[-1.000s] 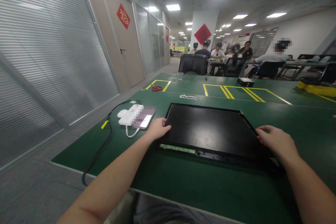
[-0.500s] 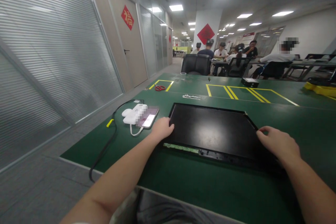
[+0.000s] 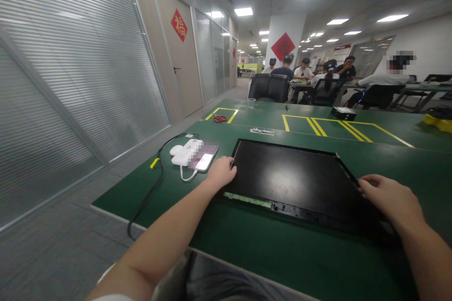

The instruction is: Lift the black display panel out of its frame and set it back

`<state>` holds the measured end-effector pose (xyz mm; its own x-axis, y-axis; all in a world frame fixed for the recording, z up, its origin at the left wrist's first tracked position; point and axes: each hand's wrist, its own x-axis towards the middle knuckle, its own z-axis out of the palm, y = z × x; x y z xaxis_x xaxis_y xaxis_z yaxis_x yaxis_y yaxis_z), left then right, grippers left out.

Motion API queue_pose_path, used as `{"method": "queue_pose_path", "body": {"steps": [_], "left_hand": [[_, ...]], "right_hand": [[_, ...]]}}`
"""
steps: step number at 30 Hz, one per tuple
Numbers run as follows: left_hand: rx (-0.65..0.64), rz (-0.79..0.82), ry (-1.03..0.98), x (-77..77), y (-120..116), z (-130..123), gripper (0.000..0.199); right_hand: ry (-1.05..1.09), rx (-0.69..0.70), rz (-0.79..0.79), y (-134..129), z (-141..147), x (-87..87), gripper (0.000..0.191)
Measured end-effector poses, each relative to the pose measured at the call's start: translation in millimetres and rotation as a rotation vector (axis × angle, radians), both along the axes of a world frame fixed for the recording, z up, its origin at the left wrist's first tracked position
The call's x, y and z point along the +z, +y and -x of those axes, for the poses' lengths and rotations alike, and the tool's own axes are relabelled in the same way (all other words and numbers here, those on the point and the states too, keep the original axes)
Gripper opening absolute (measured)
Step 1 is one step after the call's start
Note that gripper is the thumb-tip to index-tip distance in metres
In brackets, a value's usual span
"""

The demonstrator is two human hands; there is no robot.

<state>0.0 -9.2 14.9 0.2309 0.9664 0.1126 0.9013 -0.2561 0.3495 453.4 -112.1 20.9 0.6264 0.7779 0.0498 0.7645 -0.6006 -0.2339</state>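
Note:
A flat black panel (image 3: 289, 178), like a screen, lies face up on the green table (image 3: 247, 235). Along its near edge runs a narrow strip, green at the left (image 3: 249, 200) and black further right. My left hand (image 3: 222, 172) grips the panel's left edge, thumb on top and fingers around the side. At the right edge my right hand (image 3: 390, 197) has its thumb and forefinger closed on the frame. Both forearms reach in from the bottom of the view.
Left of the panel are a phone (image 3: 206, 157) with a white cable, white items and a black cable (image 3: 150, 197). Beyond are red scissors (image 3: 220, 118), a silvery strip (image 3: 262, 131), a black box (image 3: 343, 113) and a chair (image 3: 269, 88). People sit further back.
The whole view has shifted, so the table and panel appear slightly further right. Both hands remain at the panel's edges; the right hand appears slightly further out.

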Motion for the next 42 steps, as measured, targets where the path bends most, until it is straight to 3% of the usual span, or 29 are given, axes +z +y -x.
{"method": "queue_pose_path", "body": {"steps": [6,13,20,26,31,42], "left_hand": [[0.092,0.005,-0.01,1.5,4.3,11.5,0.043],[0.041,0.057,0.053,-4.8,9.4,14.4,0.036],[-0.006,0.046,0.088,-6.2,12.3,14.0,0.029],[-0.007,0.057,-0.03,-4.3,14.2,15.6,0.025],[-0.023,0.092,-0.331,-3.3,15.1,19.5,0.025],[0.243,0.348,-1.079,-11.5,14.9,12.1,0.034]], "right_hand": [[-0.003,-0.042,-0.048,-0.3,-27.1,-9.0,0.046],[0.044,-0.009,0.047,11.7,-57.3,-29.1,0.034],[0.045,-0.025,0.107,12.5,-40.7,-25.6,0.03],[0.043,-0.011,0.167,12.8,-35.7,-22.1,0.031],[0.008,0.0,0.133,13.4,-36.6,-23.3,0.025],[-0.023,0.048,0.102,11.1,-38.6,-24.7,0.03]]}}
